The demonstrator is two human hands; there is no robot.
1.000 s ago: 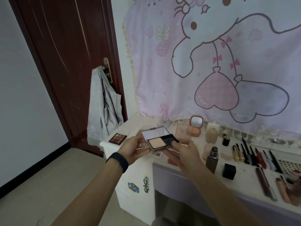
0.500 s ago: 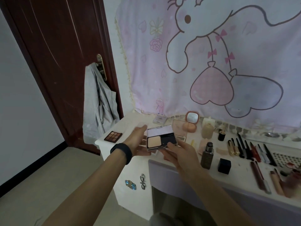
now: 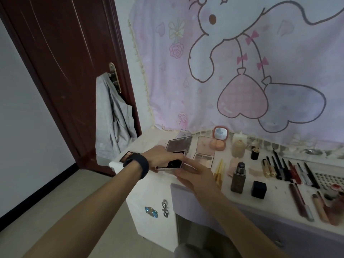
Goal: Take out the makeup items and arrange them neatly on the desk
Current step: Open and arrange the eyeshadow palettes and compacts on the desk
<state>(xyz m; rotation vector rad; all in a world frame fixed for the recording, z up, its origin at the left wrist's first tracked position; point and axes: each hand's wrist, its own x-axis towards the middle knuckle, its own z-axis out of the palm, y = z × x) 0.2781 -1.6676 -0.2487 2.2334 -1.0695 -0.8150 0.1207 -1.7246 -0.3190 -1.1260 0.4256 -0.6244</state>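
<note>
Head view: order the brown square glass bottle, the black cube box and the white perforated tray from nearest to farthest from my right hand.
From the right hand, which holds the open powder compact:
1. Brown square glass bottle, just to its right.
2. Black cube box, farther right.
3. White perforated tray, at the picture's right edge.

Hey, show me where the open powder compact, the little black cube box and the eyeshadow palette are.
open powder compact (image 3: pixel 179 144), head view, on its raised mirror lid.
black cube box (image 3: pixel 258 189), head view, on its front face.
eyeshadow palette (image 3: pixel 126 156), head view, on its colour pans.
</note>
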